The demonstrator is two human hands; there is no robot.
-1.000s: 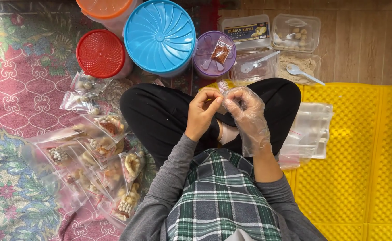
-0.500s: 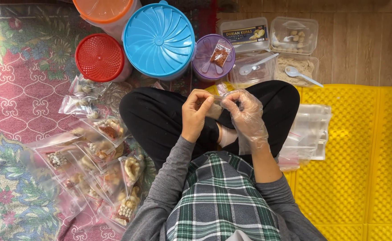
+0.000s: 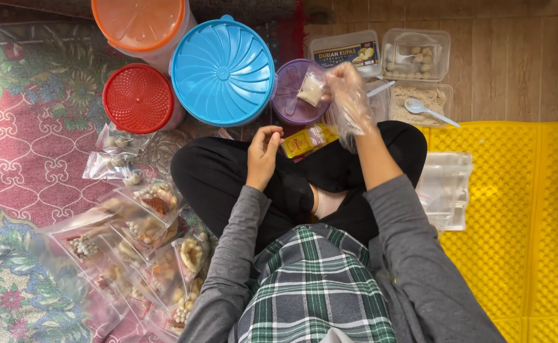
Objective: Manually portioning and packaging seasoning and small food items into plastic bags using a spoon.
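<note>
You sit cross-legged on the floor, where a patterned red rug [image 3: 31,165] meets a yellow foam mat [image 3: 533,209], with wood boards beyond. Nearest you, on your left, filled clear snack bags [image 3: 145,254] lie fanned across the rug; on your right, a stack of empty clear bags [image 3: 447,190] rests on the mat. Your left hand [image 3: 263,152] hovers bare over your knee, fingers curled loosely together and holding nothing. Just beside it, toward your right, a small yellow packet [image 3: 301,141] lies on your leg. Your right hand [image 3: 349,95], in a thin plastic glove, is raised farther out, its fingers pinched on a small clear bag [image 3: 312,89] of pale filling. That bag hangs above the purple lid [image 3: 295,100], on the left side of the right hand, and the right hand is the nearer one. Beyond sit a blue lid [image 3: 223,71], a red lid [image 3: 139,98], an orange-lidded tub [image 3: 140,24], and clear trays [image 3: 415,54] with white spoons [image 3: 428,111].
</note>
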